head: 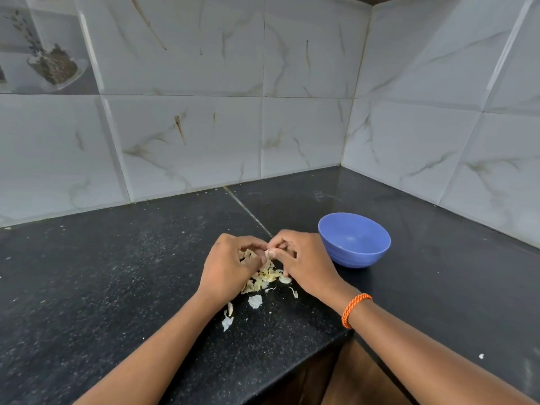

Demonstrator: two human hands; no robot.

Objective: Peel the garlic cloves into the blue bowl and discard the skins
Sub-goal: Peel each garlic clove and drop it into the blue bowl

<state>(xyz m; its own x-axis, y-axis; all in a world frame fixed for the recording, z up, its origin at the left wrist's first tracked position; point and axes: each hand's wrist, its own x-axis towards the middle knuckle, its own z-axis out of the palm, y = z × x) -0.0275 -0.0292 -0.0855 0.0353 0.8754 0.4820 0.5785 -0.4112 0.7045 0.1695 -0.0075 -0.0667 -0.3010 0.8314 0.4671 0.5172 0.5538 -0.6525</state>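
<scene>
Both hands meet over the black speckled tabletop, just left of the blue bowl, which serves here as the landmark. The left hand has its fingers curled inward, and its fingertips come together with those of the right hand on a small pale garlic clove. The clove is held between the two hands, above the tabletop and a short way left of the bowl's rim. The grip of each hand is a pinch on that clove: thumb and fingers pressed together round it, not spread. How much skin remains on the clove cannot be told, since the fingers cover most of it.

Below the hands, left of the bowl and nearer the person, lies a loose heap of garlic skins, yellowish and papery, resting on the tabletop. A few stray pieces of skin lie apart from the heap, closer to the tabletop's front edge.

The bowl stands upright on the tabletop, close beside the right hand but not touching it. Its inside looks bare apart from a tiny pale speck near the far wall.

An orange bracelet circles the right wrist, nearer the person than the bowl. Behind the bowl, grey marbled wall tiles meet in a corner.
</scene>
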